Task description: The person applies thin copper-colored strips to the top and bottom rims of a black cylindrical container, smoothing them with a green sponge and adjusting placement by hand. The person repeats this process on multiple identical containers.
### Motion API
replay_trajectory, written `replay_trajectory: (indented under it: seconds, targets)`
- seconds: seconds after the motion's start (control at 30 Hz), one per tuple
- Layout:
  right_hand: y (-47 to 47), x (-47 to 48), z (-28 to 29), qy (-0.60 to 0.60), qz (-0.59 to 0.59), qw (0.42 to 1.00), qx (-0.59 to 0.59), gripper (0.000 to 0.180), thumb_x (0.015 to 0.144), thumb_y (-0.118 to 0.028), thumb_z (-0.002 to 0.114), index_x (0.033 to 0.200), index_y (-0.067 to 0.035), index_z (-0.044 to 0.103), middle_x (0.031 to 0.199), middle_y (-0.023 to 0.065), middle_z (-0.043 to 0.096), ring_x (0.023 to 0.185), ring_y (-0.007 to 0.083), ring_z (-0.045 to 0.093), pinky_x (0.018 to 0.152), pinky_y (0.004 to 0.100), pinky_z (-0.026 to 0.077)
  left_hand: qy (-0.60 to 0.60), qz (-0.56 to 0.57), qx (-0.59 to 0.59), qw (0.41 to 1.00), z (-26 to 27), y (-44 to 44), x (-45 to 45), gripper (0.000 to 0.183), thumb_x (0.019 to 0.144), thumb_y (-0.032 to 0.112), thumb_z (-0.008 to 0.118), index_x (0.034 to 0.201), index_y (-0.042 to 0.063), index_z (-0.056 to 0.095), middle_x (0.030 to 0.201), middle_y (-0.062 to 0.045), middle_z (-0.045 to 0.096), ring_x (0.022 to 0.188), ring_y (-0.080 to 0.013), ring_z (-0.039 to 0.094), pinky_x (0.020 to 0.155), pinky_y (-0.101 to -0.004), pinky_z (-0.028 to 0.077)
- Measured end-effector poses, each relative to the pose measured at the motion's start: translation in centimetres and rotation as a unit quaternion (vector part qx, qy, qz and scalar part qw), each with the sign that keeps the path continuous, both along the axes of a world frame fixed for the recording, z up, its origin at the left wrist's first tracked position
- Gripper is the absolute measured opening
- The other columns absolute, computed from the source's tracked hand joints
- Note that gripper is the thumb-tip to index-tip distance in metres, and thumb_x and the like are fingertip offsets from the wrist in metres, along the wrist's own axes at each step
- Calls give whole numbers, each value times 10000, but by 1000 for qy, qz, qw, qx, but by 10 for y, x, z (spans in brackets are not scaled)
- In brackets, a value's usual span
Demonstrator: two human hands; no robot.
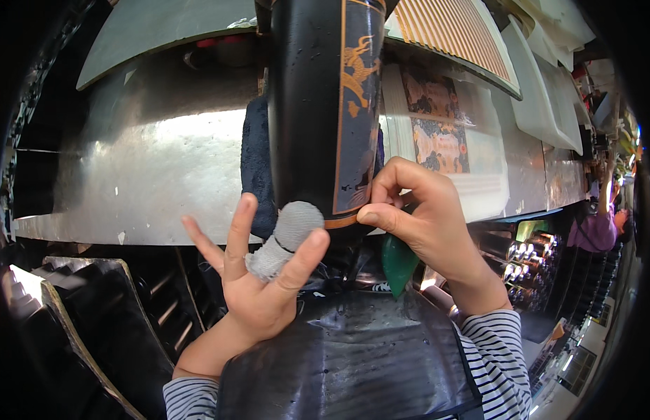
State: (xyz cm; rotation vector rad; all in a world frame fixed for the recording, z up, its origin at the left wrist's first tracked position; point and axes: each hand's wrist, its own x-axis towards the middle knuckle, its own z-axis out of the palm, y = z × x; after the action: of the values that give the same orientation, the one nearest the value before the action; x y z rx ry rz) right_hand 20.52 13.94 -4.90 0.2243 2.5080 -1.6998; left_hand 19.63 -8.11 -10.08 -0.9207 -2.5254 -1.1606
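A black glossy cylinder [309, 115] lies lengthwise before me, its near end towards my apron. An orange dragon decal in a thin orange frame [360, 105] runs along its right side, and an orange band [339, 222] rims the near end. With thumb and forefinger pinched together at that rim, my right hand [414, 210] touches the decal's lower right corner; a green pointed scraper-like piece [399, 262] hangs beneath the palm. My left hand [262, 278], fingers spread, is just left of the near end. A grey fabric cover [299, 226] wraps one of its fingers.
Dark blue cloth [257, 168] lies beside the cylinder on a metal table [173, 157]. Printed sheets [438, 144] and a striped orange sheet [451, 31] are to the right. Racks of black cylinders [162, 294] flank me. A person in purple [592, 231] is at far right.
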Motion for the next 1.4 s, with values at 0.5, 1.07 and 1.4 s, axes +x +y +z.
replay_trajectory:
  seconds: [0.5, 1.07, 1.4]
  targets:
    - [20, 4, -4, -49, 48, 990, -122, 134, 868, -121, 667, 850, 1, 616, 768, -7, 595, 703, 49, 516, 624, 213, 422, 12, 21, -52, 998, 22, 42, -36, 956, 631, 150, 830, 1431, 22, 321, 1335, -172, 491, 1301, -340, 382, 1113, -486, 181]
    - [16, 4, -16, 3, 23, 984, -176, 158, 925, -134, 599, 874, 13, 624, 755, 36, 600, 664, 72, 536, 585, 222, 422, 188, 2, -208, 960, 23, 31, 4, 329, 775, 290, 719, 1094, 363, 699, 915, 45, 536, 1219, -223, 425, 1058, -682, -112]
    - [12, 4, -15, 23, 37, 991, -129, 170, 846, -140, 707, 816, -7, 607, 712, -1, 570, 618, 39, 467, 551, 198, 383, -47, 21, -20, 999, 1, 23, -36, 695, 787, 134, 700, 1397, -11, 400, 1386, -194, 454, 1318, -459, 341, 1082, -650, 44]
